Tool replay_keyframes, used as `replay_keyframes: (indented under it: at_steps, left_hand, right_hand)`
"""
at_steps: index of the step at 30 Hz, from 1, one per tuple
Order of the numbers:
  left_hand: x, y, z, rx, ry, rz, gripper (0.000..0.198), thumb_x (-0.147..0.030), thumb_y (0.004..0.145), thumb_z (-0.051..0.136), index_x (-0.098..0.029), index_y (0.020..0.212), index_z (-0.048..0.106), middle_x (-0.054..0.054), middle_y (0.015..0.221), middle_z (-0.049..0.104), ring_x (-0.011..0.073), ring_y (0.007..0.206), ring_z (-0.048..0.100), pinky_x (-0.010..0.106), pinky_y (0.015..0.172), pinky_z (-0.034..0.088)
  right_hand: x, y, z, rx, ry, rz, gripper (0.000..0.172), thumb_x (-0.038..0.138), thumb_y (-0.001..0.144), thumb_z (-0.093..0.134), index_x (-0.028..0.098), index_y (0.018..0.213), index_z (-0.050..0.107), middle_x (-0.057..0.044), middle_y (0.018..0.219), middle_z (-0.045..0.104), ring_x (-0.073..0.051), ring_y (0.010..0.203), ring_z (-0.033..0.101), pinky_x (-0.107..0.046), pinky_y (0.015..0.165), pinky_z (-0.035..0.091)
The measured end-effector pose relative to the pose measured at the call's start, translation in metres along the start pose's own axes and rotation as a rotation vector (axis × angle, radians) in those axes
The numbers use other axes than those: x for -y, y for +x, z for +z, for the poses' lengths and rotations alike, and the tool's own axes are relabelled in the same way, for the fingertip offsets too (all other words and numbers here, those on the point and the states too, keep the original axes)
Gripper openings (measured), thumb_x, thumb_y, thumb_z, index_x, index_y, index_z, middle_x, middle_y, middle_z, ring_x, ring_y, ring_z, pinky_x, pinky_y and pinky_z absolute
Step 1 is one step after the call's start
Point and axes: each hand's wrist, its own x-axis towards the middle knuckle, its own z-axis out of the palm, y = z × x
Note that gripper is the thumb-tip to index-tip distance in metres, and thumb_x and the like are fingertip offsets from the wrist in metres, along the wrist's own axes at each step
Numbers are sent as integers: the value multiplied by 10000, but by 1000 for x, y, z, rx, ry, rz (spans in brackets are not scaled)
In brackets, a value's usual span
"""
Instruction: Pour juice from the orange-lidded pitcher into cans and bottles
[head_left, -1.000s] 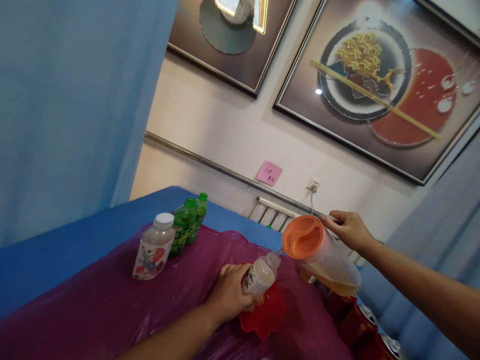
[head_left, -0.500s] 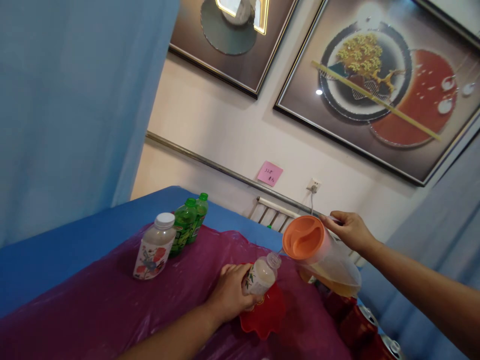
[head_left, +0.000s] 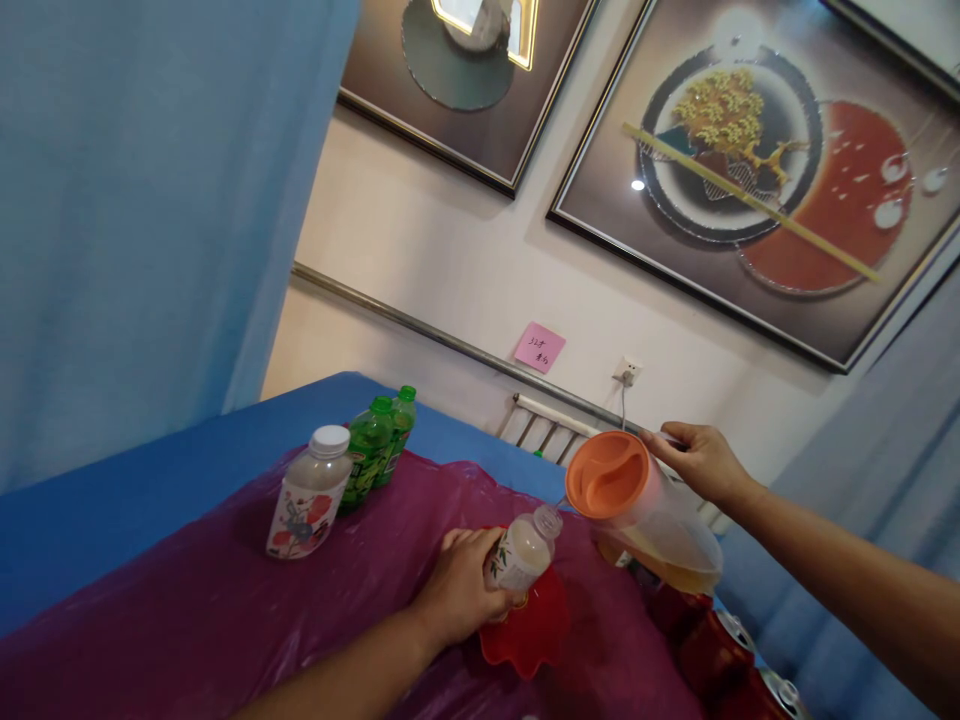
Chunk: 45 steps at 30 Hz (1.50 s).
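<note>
My left hand [head_left: 456,588] is wrapped round a small uncapped plastic bottle [head_left: 521,549] of pale liquid, held tilted over a red scalloped dish [head_left: 534,628]. My right hand [head_left: 696,460] grips the handle of a clear pitcher [head_left: 660,530] with an orange lid [head_left: 607,474]. The pitcher is tipped toward the bottle's mouth, and amber liquid lies in its lower side. The pitcher's spout is just above and right of the bottle neck.
A capped pale bottle [head_left: 307,492] with a flowered label and two green bottles [head_left: 379,438] stand at the back left on the magenta plastic sheet [head_left: 187,600] over a blue table [head_left: 112,510]. Red cans [head_left: 712,655] lie at the right edge. Blue curtains hang on both sides.
</note>
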Motion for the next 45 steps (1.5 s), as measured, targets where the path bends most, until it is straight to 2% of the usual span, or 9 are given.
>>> replay_keyframes:
  at_steps: [17,31,39,45]
  left_hand:
    - [0,0,0,14,-22,3,717,-344,586,853,-240,1265,644,65,1225,722,327,1154,612,454,1085,364]
    - [0,0,1,7,-11,12,684,-353,588,842,-245,1238,656,60,1206,731,321,1128,626,462,1066,379]
    - [-1,0,0,12,-22,5,698,-349,583,849,-231,1242,652,58,1210,727,315,1136,618,457,1068,371]
    - [-1,0,-1,13,-2,21,624,-372,603,827,-264,1196,667,53,1202,731,319,1123,626,450,1048,389]
  right_hand:
    - [6,-2,-2,-10,-6,6,573,698,813,529,250,542,294,57,558,202,-100,513,237,-264,463,194]
    - [1,-3,-1,-11,20,-9,578,682,839,550,243,548,312,59,554,213,-99,518,239,-257,454,191]
    - [4,-3,-3,9,8,32,571,694,816,544,247,554,303,58,558,216,-101,520,242,-262,466,195]
    - [7,-4,-4,10,9,36,565,682,814,549,249,560,291,58,562,212,-100,521,239,-259,463,192]
